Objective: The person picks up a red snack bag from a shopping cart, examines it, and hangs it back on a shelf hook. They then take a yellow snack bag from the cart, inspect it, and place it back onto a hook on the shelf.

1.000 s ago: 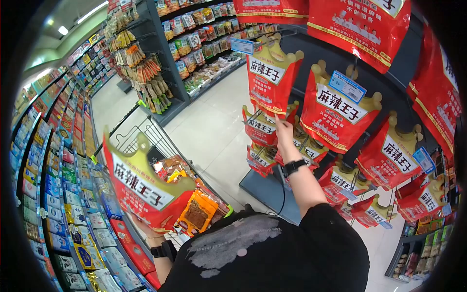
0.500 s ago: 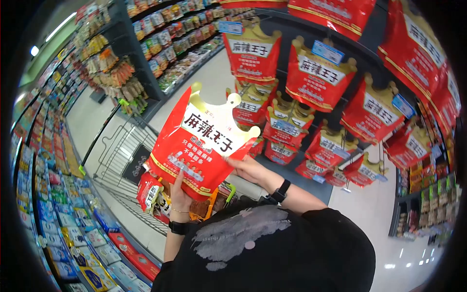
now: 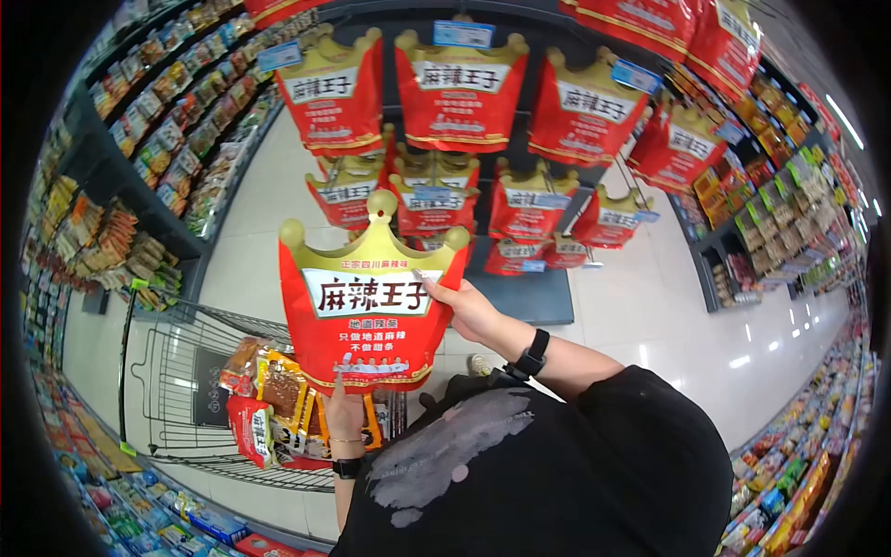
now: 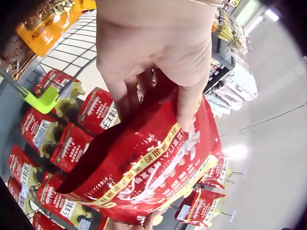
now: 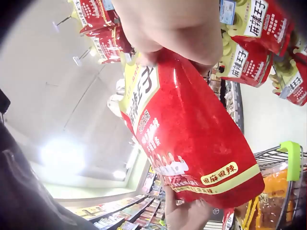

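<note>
A red snack bag (image 3: 371, 316) with a gold crown-shaped top and black lettering on a white panel is held upright, front towards me. My left hand (image 3: 344, 416) grips its bottom edge; in the left wrist view the left thumb (image 4: 188, 112) lies on the front and the fingers go behind. My right hand (image 3: 471, 311) pinches the bag's upper right side, thumb on the front. In the right wrist view the right hand (image 5: 172, 28) covers part of the top, and its fingers behind the bag are mostly hidden.
A wire shopping cart (image 3: 176, 408) stands at the left, holding an orange snack pack (image 3: 286, 385) and a smaller red bag (image 3: 251, 432). Ahead, matching red bags (image 3: 461, 97) hang in rows on a dark rack. Stocked shelves (image 3: 158, 121) line both sides of the pale tiled floor.
The bag has come from low at the left to the front of my body. My right hand has left the hanging bags and taken its side. The head view has turned right.
</note>
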Demonstrator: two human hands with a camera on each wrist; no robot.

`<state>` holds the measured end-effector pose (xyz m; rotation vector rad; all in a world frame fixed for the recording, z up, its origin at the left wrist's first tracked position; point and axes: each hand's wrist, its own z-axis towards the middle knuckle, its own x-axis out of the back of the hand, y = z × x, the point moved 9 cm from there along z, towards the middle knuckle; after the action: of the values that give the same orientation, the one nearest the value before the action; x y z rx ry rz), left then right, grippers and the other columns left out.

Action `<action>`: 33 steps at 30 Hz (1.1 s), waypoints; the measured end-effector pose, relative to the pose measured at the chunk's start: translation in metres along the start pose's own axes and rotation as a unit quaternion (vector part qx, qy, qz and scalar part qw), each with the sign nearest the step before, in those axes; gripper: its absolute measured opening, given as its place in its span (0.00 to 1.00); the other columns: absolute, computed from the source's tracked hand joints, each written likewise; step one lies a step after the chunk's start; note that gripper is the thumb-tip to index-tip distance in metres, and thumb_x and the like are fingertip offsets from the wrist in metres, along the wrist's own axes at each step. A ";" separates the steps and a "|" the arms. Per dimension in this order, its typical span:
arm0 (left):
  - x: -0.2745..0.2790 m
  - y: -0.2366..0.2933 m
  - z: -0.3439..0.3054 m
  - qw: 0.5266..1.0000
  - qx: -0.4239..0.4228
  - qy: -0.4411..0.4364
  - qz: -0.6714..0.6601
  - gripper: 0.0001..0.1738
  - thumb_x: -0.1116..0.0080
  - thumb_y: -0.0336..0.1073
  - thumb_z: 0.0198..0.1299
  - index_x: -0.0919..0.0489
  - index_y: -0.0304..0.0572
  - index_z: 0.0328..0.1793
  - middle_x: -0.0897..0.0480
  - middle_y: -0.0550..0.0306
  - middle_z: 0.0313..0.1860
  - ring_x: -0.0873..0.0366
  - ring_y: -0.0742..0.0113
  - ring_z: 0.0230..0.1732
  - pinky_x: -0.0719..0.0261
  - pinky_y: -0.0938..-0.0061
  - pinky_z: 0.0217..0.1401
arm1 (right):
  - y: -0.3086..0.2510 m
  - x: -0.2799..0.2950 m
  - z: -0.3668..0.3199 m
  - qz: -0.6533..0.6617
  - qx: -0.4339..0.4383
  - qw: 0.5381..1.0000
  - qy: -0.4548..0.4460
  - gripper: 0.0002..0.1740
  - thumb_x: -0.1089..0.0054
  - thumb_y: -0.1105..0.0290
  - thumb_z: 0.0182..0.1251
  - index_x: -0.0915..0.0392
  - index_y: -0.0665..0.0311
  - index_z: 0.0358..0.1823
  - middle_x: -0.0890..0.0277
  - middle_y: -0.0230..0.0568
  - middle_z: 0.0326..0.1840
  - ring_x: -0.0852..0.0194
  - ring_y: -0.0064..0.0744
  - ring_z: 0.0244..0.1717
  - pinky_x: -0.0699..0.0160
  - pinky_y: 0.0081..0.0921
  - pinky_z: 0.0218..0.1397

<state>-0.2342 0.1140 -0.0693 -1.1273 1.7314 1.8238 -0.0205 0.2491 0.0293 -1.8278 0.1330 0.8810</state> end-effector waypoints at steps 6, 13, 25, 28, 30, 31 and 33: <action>-0.014 0.017 -0.009 0.997 -0.021 -0.031 0.062 0.32 0.57 0.54 0.67 0.43 0.46 0.72 0.35 0.56 0.68 0.36 0.59 0.66 0.35 0.58 0.66 | -0.020 0.005 -0.021 0.005 0.028 0.999 -0.032 0.17 0.47 0.64 0.69 0.30 0.63 0.56 0.25 0.37 0.53 0.27 0.27 0.52 0.28 0.29 0.56; -0.055 0.009 -0.045 0.987 -0.098 -0.025 0.126 0.30 0.57 0.50 0.69 0.42 0.40 0.70 0.34 0.54 0.67 0.35 0.60 0.65 0.35 0.59 0.66 | -0.039 0.032 -0.059 0.032 0.014 0.998 -0.044 0.16 0.48 0.65 0.69 0.29 0.64 0.55 0.25 0.37 0.53 0.27 0.26 0.52 0.27 0.29 0.56; -0.259 -0.090 -0.086 0.953 -0.184 -0.103 0.216 0.16 0.50 0.37 0.66 0.25 0.29 0.50 0.19 0.53 0.45 0.22 0.68 0.47 0.27 0.74 0.52 | -0.149 0.230 -0.212 0.086 0.169 0.981 0.047 0.21 0.49 0.70 0.69 0.37 0.64 0.62 0.31 0.36 0.60 0.33 0.30 0.60 0.35 0.33 0.63; -0.299 -0.142 -0.081 0.935 -0.143 -0.098 0.310 0.12 0.53 0.33 0.67 0.23 0.32 0.45 0.19 0.57 0.42 0.23 0.73 0.44 0.28 0.77 0.51 | -0.162 0.289 -0.248 0.129 0.181 0.970 0.100 0.22 0.51 0.72 0.69 0.38 0.63 0.63 0.33 0.37 0.62 0.35 0.33 0.62 0.38 0.39 0.65; -0.311 -0.176 -0.072 0.919 -0.119 -0.124 0.355 0.13 0.52 0.33 0.66 0.22 0.30 0.45 0.19 0.59 0.40 0.25 0.77 0.40 0.28 0.81 0.46 | -0.155 0.326 -0.262 0.175 0.174 0.964 0.099 0.23 0.51 0.70 0.69 0.39 0.62 0.64 0.36 0.36 0.65 0.38 0.34 0.64 0.40 0.39 0.68; -0.327 -0.192 -0.072 0.913 -0.115 -0.145 0.363 0.14 0.50 0.34 0.66 0.21 0.29 0.46 0.19 0.61 0.40 0.27 0.80 0.38 0.29 0.83 0.43 | -0.144 0.347 -0.265 0.216 0.148 0.961 0.086 0.23 0.52 0.69 0.69 0.40 0.62 0.65 0.37 0.36 0.66 0.39 0.34 0.65 0.41 0.40 0.69; -0.368 -0.223 -0.071 0.913 -0.071 -0.182 0.357 0.12 0.48 0.33 0.64 0.20 0.29 0.43 0.18 0.65 0.36 0.27 0.82 0.34 0.29 0.84 0.38 | -0.140 0.375 -0.281 0.246 0.172 0.948 0.108 0.23 0.52 0.67 0.70 0.40 0.61 0.65 0.35 0.37 0.64 0.37 0.35 0.64 0.39 0.40 0.69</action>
<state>0.1746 0.1741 0.0712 -0.1289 1.9313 2.4061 0.4588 0.1870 -0.0477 -1.5741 0.8610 0.9216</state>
